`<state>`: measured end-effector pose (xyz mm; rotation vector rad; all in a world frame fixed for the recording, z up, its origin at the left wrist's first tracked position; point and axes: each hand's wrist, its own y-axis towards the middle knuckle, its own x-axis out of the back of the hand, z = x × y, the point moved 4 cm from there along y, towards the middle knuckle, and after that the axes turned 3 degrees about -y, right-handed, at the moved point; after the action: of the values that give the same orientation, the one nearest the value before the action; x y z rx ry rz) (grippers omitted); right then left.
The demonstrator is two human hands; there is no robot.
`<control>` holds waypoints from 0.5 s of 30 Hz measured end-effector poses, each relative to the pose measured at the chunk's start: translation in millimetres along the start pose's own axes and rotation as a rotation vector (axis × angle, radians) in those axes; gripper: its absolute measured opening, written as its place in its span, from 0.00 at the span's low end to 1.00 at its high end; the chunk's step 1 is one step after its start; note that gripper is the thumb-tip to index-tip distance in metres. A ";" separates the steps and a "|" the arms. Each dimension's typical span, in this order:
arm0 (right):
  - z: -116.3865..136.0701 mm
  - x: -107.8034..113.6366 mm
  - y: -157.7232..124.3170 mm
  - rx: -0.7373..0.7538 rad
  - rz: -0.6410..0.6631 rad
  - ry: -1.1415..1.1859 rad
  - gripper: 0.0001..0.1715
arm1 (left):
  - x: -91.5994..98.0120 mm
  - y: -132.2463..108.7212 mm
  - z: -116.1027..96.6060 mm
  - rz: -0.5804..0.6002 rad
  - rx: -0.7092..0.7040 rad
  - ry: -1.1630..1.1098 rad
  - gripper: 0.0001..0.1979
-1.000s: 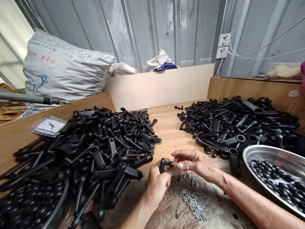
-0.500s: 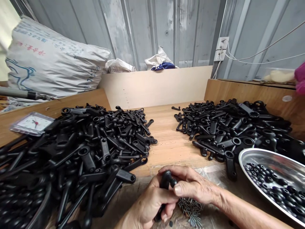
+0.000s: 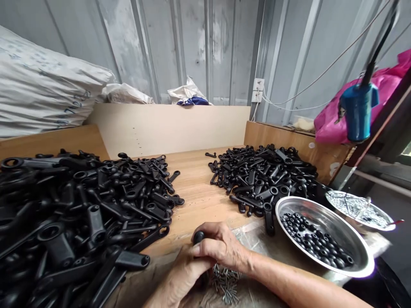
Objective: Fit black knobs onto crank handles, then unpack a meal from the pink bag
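Observation:
My left hand (image 3: 180, 278) is wrapped round a black plastic handle (image 3: 198, 236), whose rounded top end pokes out above the fingers. My right hand (image 3: 221, 250) lies over the left one, fingers curled down onto the top of the same handle. Both hands rest at the near middle of the wooden bench (image 3: 199, 192). Just below them lies a small heap of short metal pins (image 3: 224, 286) on a plastic sheet. What the right fingertips pinch is hidden.
A big pile of black handles (image 3: 80, 209) fills the left of the bench, a second pile (image 3: 260, 175) the right. A steel bowl of small black knobs (image 3: 317, 239) stands near right, another steel dish (image 3: 359, 205) beyond it. A blue tool (image 3: 356, 111) hangs at the right.
The view has swung to the right. My right hand has closed down over the handle and the left hand; a second ago its fingers were apart beside the handle's knob end.

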<state>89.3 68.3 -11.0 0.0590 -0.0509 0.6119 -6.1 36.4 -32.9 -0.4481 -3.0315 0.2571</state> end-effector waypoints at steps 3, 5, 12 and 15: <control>22.2 18.5 -5.1 0.066 -0.102 -0.105 0.17 | 24.0 1.0 -7.9 -0.096 -0.121 0.099 0.25; 38.3 35.0 -9.8 0.062 -0.127 -0.212 0.17 | 45.8 -1.0 -12.0 -0.346 -0.196 0.219 0.27; 39.9 46.6 -7.1 -0.018 0.003 -0.789 0.30 | 60.1 0.0 -7.3 -0.650 -0.128 0.862 0.11; 13.4 9.9 -12.9 -0.025 0.167 -1.020 0.27 | 58.6 1.0 -6.1 -0.627 -0.079 1.017 0.13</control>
<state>104.4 62.4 2.5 0.3412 -1.0593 0.6951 -61.3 55.4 -24.6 0.3105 -2.0253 -0.1135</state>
